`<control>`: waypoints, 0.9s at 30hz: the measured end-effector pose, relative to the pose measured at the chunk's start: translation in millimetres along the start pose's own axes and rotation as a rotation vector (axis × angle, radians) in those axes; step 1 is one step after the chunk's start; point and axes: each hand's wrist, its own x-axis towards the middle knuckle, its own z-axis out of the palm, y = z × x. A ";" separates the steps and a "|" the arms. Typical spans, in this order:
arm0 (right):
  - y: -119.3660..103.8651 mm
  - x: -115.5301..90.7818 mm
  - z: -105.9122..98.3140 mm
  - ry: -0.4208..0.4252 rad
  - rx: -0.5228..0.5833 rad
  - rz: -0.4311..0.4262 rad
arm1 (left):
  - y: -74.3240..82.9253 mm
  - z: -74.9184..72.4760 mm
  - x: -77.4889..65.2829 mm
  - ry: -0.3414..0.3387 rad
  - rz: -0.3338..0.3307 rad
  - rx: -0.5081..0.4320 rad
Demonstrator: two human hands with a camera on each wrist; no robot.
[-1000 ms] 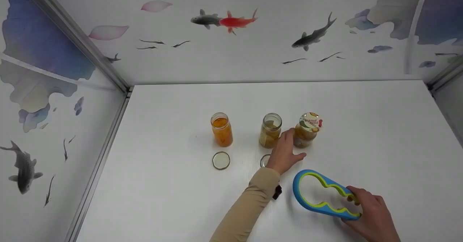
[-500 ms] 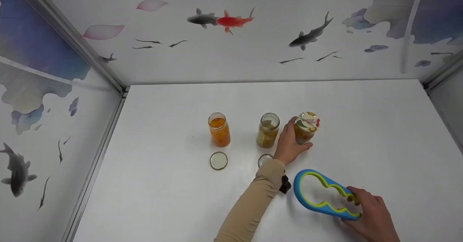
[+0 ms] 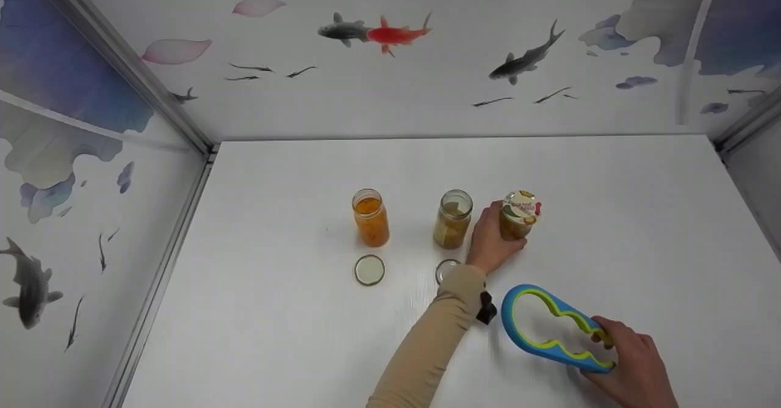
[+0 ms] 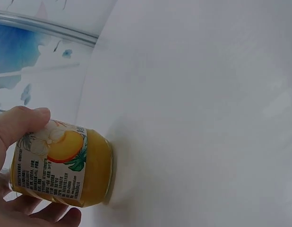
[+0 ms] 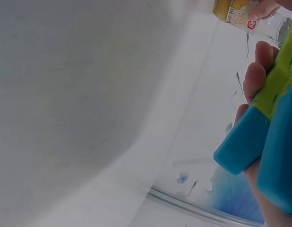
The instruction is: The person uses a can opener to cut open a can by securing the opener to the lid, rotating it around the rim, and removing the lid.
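My left hand (image 3: 493,243) grips a lidded jar (image 3: 516,225) at the right end of a row of three. Its patterned lid faces up. In the left wrist view, thumb and fingers wrap the jar's fruit label (image 4: 54,161), with yellow contents showing near the base. My right hand (image 3: 637,359) holds a blue jar opener (image 3: 531,347) with a wavy green inner edge by its handle ends, above the front right of the table. Between opener and jar there is a gap. A lidless jar (image 3: 453,225) with yellowish-brown contents stands just left of my left hand.
Further left stands another lidless jar (image 3: 372,225) with orange contents. A loose lid (image 3: 370,270) lies in front of it. A second lid (image 3: 446,269) is partly covered by my left sleeve. The white table (image 3: 274,310) meets printed walls at the back and left.
My left hand has moved right from the gap between two jars and now grips the lidded one. My right hand, with the jar opener, has shifted slightly right.
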 end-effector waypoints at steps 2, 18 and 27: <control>-1.1 -0.3 -0.1 0.009 0.001 0.009 | -0.5 -0.6 -0.5 -0.007 0.002 -0.021; -2.4 0.8 -3.2 -0.012 0.032 0.028 | 0.2 -5.7 -14.6 -0.124 -0.050 -0.040; -8.9 6.2 -7.3 0.097 0.041 -0.030 | -0.6 -7.6 -23.7 -0.124 -0.063 -0.020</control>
